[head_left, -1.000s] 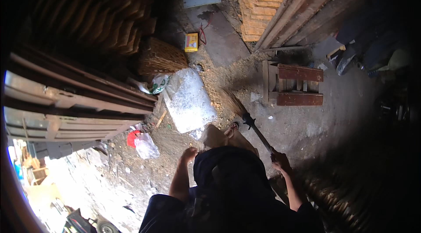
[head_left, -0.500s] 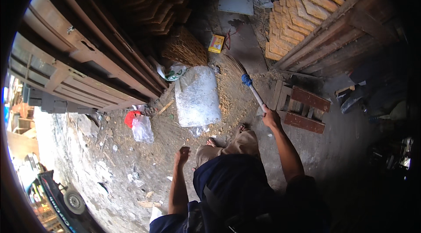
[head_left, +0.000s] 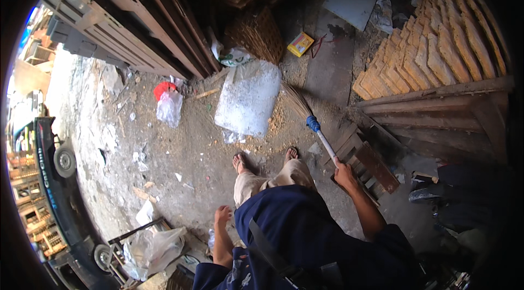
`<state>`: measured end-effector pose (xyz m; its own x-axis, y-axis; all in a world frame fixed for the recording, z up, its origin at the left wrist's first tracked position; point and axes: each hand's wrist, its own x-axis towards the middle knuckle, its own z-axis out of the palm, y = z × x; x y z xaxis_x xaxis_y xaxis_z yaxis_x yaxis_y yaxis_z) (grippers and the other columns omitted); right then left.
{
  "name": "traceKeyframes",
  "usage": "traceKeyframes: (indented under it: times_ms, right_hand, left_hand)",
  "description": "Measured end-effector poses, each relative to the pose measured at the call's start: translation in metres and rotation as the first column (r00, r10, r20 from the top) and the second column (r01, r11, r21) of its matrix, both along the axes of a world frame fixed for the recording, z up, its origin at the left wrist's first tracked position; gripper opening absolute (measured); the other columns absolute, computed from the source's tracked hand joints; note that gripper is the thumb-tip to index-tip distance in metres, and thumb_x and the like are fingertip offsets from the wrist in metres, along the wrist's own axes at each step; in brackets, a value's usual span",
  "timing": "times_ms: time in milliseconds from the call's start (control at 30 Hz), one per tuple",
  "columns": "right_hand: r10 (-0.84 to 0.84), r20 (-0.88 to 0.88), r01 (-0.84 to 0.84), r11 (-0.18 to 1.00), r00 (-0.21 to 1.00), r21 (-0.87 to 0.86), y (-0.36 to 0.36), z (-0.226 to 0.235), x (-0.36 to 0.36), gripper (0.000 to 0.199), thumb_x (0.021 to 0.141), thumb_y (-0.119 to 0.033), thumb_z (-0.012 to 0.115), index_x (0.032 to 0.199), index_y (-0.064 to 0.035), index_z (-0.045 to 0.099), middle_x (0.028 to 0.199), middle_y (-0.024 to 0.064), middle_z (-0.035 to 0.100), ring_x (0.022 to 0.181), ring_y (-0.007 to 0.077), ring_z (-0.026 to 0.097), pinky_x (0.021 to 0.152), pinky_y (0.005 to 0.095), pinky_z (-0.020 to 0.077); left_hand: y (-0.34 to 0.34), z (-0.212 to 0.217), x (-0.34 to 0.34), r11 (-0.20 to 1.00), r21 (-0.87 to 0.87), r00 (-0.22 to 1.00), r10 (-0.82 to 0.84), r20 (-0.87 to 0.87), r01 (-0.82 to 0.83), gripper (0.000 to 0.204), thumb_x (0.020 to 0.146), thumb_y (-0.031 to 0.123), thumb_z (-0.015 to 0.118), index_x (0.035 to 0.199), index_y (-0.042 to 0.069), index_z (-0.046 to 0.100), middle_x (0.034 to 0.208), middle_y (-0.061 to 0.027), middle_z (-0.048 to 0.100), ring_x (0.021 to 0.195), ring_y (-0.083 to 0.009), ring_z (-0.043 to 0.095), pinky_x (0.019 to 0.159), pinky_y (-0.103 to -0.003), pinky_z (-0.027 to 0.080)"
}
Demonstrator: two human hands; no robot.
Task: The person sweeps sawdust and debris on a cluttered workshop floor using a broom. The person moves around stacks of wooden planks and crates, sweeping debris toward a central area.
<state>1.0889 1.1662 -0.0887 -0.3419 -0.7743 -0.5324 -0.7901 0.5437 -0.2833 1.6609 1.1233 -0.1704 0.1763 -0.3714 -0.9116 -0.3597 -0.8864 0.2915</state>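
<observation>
**Broom in right hand, tips down by the white slab: sweeping step, by the look of it**

Nearest: the left hand [head_left: 222, 216] is hanging beside the body, off every tool. Its fingers are looking loosely bent with nothing visible in them; can't tell how wide they are. The right hand [head_left: 345, 175] is closing its fingers around the upper handle of the broom [head_left: 313, 123] (one-handed grip, so steering is resting on that wrist).

Both sandalled feet [head_left: 239, 162] are standing apart, just short of the slab. A brown wooden frame [head_left: 377, 168] is lying to the right, near the right forearm.

Mid-range: the broom is slanting up and left, away from the body. Its bristles [head_left: 296, 101] are pointing at the right edge of the white slab [head_left: 250, 99]; can't tell whether they are touching it or only the ground. Yellowish grit [head_left: 277, 120] is lying along that edge. A clear plastic bag [head_left: 170, 109] is lying well left.

Farther: a woven basket [head_left: 255, 36] is sitting beyond the slab, with a yellow box [head_left: 301, 44] to its right. Corrugated sheets [head_left: 431, 52] are stacking up at far right.

Judgement: the person is probably working loose grit off the slab's right side. Next move is calling for low bristles, a short controlled stroke, and clearance from the slab edge and the frame.
</observation>
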Motion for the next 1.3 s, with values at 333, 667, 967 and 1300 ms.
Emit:
traceKeyframes:
  times_ms: [333,667,967,1300]
  right_hand:
    - [-0.224,0.139,0.239,0.966,0.965,-0.099,0.089,0.062,-0.001,0.049,0.083,-0.011,0.06,0.131,-0.0105,0.051,0.097,0.0261,0.063,0.094,0.0408,0.061,0.077,0.0459,0.0486]
    - [-0.152,-0.044,0.155,0.985,0.987,0.07,0.018,-0.025,0.074,0.052,0.086,-0.014,0.053,0.137,-0.0091,0.042,0.103,0.0234,0.063,0.097,0.0427,0.056,0.084,0.0457,0.0467]
    - [-0.401,0.217,0.393,0.916,0.89,0.08,0.152,0.027,0.265,0.052,0.085,-0.018,0.055,0.137,-0.0152,0.045,0.07,0.017,0.063,0.052,0.0238,0.062,0.05,0.0369,0.0501]
    - [-0.676,0.337,0.689,0.718,0.655,0.1,0.215,0.076,0.329,0.05,0.09,-0.022,0.053,0.138,-0.0128,0.044,0.07,0.0117,0.061,0.052,0.0188,0.059,0.049,0.0341,0.0489]
  left_hand:
    - [0.008,-0.062,-0.025,0.267,-0.579,0.522,-0.786,0.331,0.77,0.03,0.087,0.026,0.052,0.109,0.007,0.062,0.086,-0.0086,0.067,0.068,-0.0141,0.063,0.054,-0.029,0.049]
    - [-0.119,0.066,-0.057,0.794,-0.571,0.942,-0.32,-0.102,0.208,0.022,0.094,0.015,0.051,0.108,0.003,0.061,0.091,-0.0095,0.067,0.077,-0.0161,0.064,0.07,-0.029,0.052]
    - [-0.025,-0.049,0.129,0.448,-0.391,0.543,-0.82,0.177,0.804,0.028,0.083,0.029,0.057,0.099,0.009,0.068,0.095,-0.0182,0.068,0.089,-0.033,0.066,0.076,-0.039,0.052]
    - [-0.042,-0.04,0.191,0.737,-0.271,0.775,-0.629,0.06,0.619,0.021,0.087,0.024,0.056,0.095,0.009,0.067,0.081,-0.012,0.068,0.071,-0.0215,0.066,0.062,-0.034,0.051]
